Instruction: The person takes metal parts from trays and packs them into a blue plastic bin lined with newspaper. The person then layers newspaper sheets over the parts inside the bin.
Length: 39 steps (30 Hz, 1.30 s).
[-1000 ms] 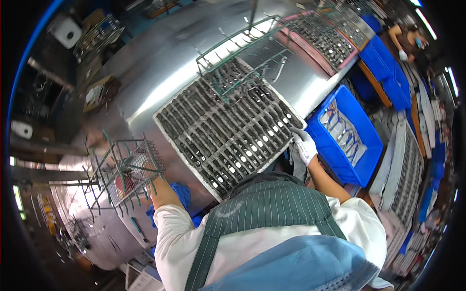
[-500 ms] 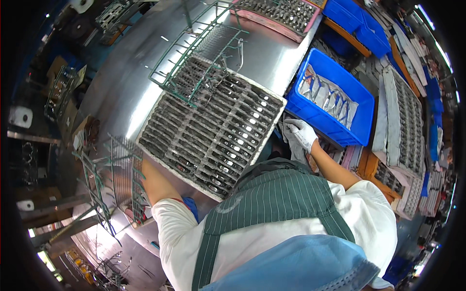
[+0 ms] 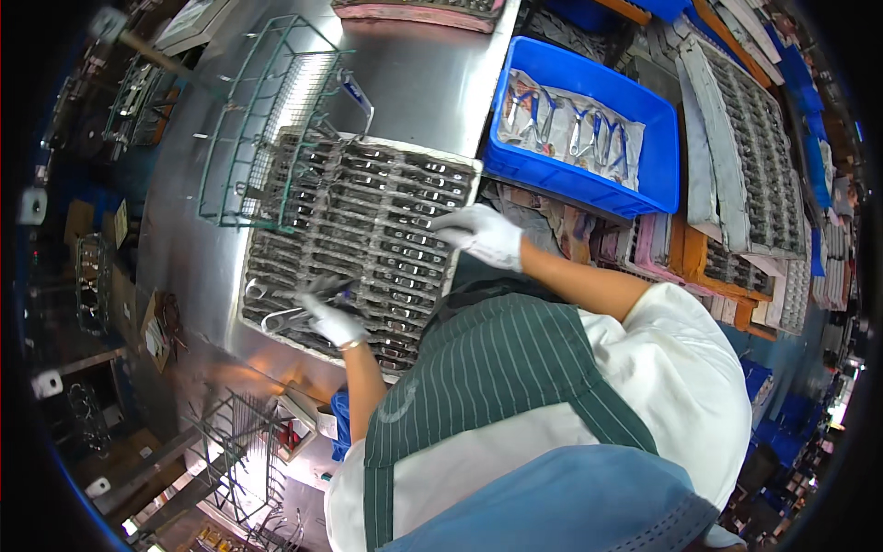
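Observation:
My left hand (image 3: 333,324), in a white glove, is over the lower left part of a tray (image 3: 467,175) with rows of dark slots and shiny metal parts. It is partly smeared by motion but closed around metal wrenches (image 3: 280,318) with curved open jaws; how many it holds is unclear. My right hand (image 3: 486,237), also gloved, reaches over the tray's right edge. Its fingers are stretched toward the metal parts, with nothing visible in them. A green wire rack (image 3: 210,184) stands over the tray's far left corner, with a blue-handled tool (image 3: 357,92) at its right side.
A blue bin (image 3: 589,189) at the right holds several blue-handled tools on pale lining. Stacked slotted trays (image 3: 750,147) stand farther right. A pink-edged tray (image 3: 418,17) lies at the far end of the metal table (image 3: 414,78). Another wire rack (image 3: 239,451) is at the lower left.
My right hand has moved left from beside the blue bin to the tray. My left hand, hidden before behind the lower wire rack, now shows over the tray with wrenches. The view has shifted.

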### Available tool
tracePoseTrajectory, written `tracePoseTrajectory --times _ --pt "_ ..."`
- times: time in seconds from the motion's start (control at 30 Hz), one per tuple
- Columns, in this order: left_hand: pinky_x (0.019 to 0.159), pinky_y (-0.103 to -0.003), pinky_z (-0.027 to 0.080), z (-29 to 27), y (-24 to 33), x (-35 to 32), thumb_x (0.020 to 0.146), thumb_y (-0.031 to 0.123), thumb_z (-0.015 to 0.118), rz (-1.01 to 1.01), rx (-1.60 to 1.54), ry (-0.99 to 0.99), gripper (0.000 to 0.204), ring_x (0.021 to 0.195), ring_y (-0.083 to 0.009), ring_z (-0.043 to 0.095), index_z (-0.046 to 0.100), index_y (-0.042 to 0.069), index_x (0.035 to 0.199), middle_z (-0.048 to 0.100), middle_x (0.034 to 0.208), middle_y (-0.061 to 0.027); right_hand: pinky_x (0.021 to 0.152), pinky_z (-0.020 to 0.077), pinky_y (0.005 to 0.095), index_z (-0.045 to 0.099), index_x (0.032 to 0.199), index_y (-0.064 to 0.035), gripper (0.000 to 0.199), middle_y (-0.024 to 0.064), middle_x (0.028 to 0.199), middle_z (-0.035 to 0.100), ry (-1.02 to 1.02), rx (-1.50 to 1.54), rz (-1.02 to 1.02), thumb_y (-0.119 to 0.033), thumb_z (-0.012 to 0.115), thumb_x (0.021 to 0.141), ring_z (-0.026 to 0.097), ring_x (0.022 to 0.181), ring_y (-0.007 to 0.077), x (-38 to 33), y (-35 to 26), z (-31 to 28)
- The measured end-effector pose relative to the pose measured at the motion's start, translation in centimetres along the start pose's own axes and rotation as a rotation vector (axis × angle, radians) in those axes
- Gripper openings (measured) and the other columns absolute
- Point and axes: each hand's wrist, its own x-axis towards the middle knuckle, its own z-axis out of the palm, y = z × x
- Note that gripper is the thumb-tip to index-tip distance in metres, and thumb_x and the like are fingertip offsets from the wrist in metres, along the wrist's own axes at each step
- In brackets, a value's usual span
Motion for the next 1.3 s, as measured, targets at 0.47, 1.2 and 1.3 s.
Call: tracePoseTrajectory --times 0.47,1.2,1.3 --pt "0.068 -0.033 0.048 22.8 5.6 -12.6 0.091 0.014 0.042 0.131 0.210 -0.741 0.047 0.084 -0.0235 0.059 0.028 -0.001 0.133 0.052 0.115 -0.0250 0.084 0.0439 0.0274 0.053 0.102 -0.0025 0.019 0.0086 0.093 0.059 0.001 1.006 -0.064 -0.007 0.052 0.084 0.056 0.092 0.0143 0.2 5.4 -12.7" --pt "0.077 -0.024 0.041 32.7 3.0 -13.7 0.095 0.048 0.019 -0.022 0.357 -0.791 0.059 0.084 -0.0129 0.056 0.050 0.005 0.120 0.063 0.095 -0.0082 0.077 0.0456 0.0266 0.047 0.115 -0.0013 0.037 0.0083 0.091 0.058 0.327 0.765 0.292 -0.024 0.054 0.088 0.057 0.082 0.0151 5.3 21.8 -23.3" --pt "0.061 -0.022 0.038 30.0 1.0 -12.0 0.095 0.046 0.019 0.096 0.386 -0.737 0.058 0.062 -0.0079 0.048 0.054 0.003 0.112 0.062 0.072 -0.0026 0.070 0.0457 0.0249 0.049 0.118 -0.0024 0.046 0.0095 0.096 0.061 0.123 0.338 0.445 -0.032 0.055 0.084 0.057 0.078 0.0151 5.0 29.6 -20.8"
